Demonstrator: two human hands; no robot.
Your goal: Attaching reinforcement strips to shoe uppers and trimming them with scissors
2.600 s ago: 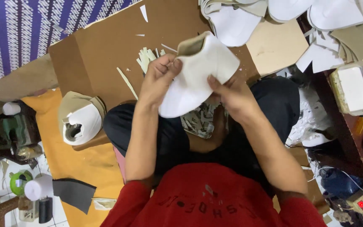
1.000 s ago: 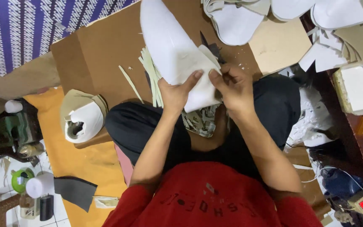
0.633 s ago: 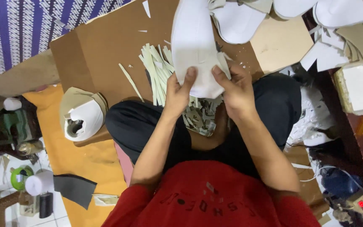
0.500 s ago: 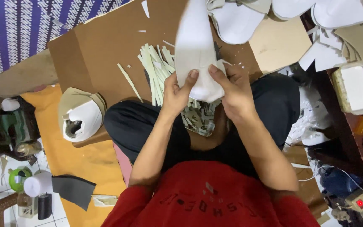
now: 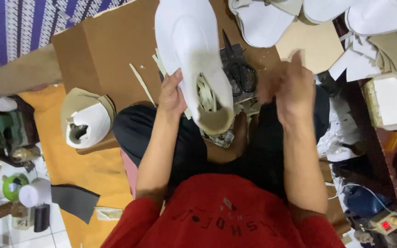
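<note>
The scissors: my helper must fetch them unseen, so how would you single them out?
Start at the brown cardboard sheet on the floor ahead of the seated person. Near its right part, beyond the raised white shoe upper, lie the scissors. They are the only dark, loop-handled tool among pale offcuts.

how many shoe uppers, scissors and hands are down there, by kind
white shoe uppers: 2, one held up by the left hand at, one on the orange mat at
black scissors: 1
hands: 2, the right hand is blurred and holds nothing
total: 5
</note>
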